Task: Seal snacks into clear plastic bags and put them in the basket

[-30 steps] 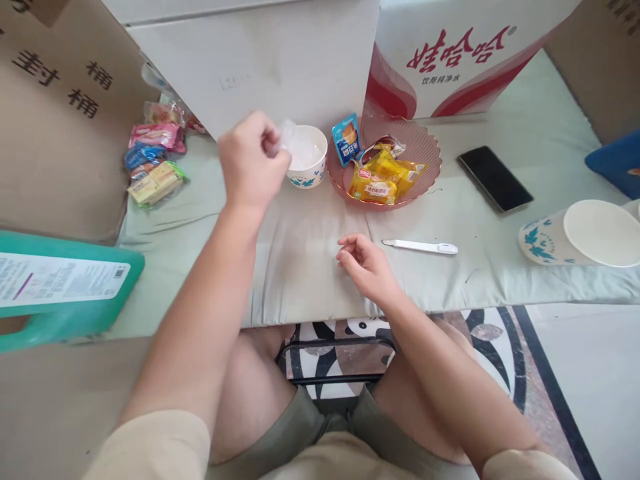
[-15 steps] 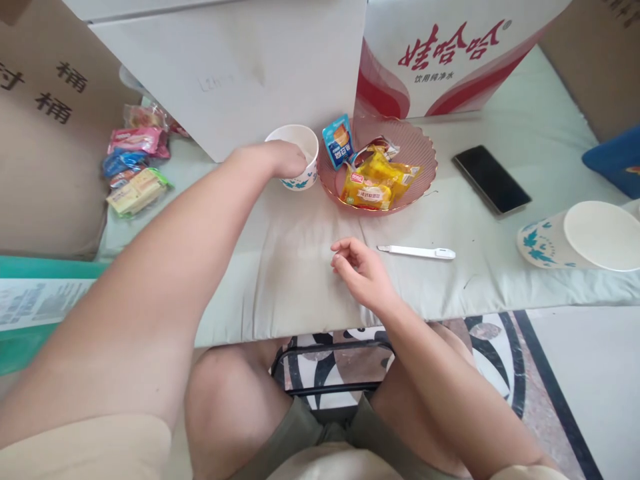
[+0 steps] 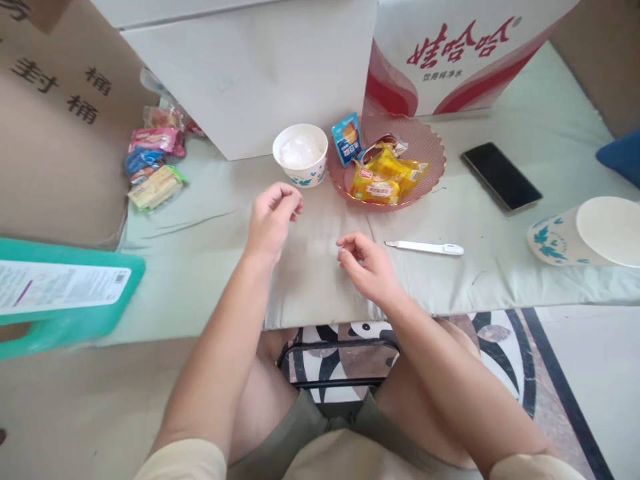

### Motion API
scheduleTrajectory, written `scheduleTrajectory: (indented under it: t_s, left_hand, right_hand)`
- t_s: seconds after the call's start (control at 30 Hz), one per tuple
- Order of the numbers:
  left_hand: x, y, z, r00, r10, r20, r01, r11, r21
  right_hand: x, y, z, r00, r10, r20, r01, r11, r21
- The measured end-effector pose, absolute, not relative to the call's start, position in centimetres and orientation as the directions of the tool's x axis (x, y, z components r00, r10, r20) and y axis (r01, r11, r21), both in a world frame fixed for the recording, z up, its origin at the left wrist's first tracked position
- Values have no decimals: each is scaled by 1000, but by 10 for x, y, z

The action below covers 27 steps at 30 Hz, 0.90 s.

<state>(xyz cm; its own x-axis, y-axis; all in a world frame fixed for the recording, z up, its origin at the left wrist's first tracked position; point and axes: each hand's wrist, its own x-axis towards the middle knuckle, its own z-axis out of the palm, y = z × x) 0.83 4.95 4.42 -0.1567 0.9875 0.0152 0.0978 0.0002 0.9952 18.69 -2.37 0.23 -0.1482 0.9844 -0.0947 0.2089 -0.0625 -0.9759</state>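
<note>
My left hand (image 3: 273, 217) hovers over the pale green cloth, its fingers loosely curled with nothing in them, just below a white paper cup (image 3: 300, 155) that holds a crumpled clear wrapper. My right hand (image 3: 365, 263) rests near the table's front edge, fingers curled and empty. A pink ribbed plate (image 3: 425, 150) behind it carries yellow snack packs (image 3: 383, 177) and a small blue packet (image 3: 347, 139). To the right of my right hand lies a white utility knife (image 3: 425, 247).
A black phone (image 3: 501, 177) lies at the right. A stack of paper cups (image 3: 583, 233) lies on its side at the far right. Snack packets (image 3: 155, 157) pile up at the left by a brown carton. White and red-printed boxes stand behind. A teal jug (image 3: 65, 293) is at the left.
My left hand held a clear wrapper above the cup, reached into the cup, and has now drawn back empty toward me. The wrapper lies in the cup. My right hand barely moved.
</note>
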Motion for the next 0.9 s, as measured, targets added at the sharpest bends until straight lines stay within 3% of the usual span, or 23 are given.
scheduleTrajectory:
  t_s: [0.13, 0.27, 0.43, 0.57, 0.73, 0.83, 0.9]
  left_hand:
    - [7, 5, 35, -190, 949, -252, -186, 217, 958]
    - [-6, -18, 31, -184, 910, -372, -286, 312, 906]
    - [-38, -13, 30, -194, 888, -416, -471, 288, 834]
    - [-71, 11, 34, -260, 856, -448, -636, 197, 746]
    - [-80, 30, 33, -292, 797, -529, -701, 197, 685]
    - [-66, 33, 28, -241, 819, -521, -649, 263, 714]
    - [-57, 33, 22, -169, 829, -533, -602, 341, 722]
  right_hand:
    - [179, -28, 0, -155, 985, -82, 238, -43, -970]
    - [174, -38, -7, -154, 986, -61, 287, -14, -958]
    - [172, -45, -19, -102, 995, -8, 367, 31, -930]
    - [146, -15, -1, -70, 995, 64, 407, 87, -909]
    - [34, 70, 59, -406, 866, 292, 482, 474, -737]
    - [-61, 123, 84, -708, 660, 252, 493, 717, -493]
    - [-117, 148, 85, -819, 538, 199, 445, 815, -372]
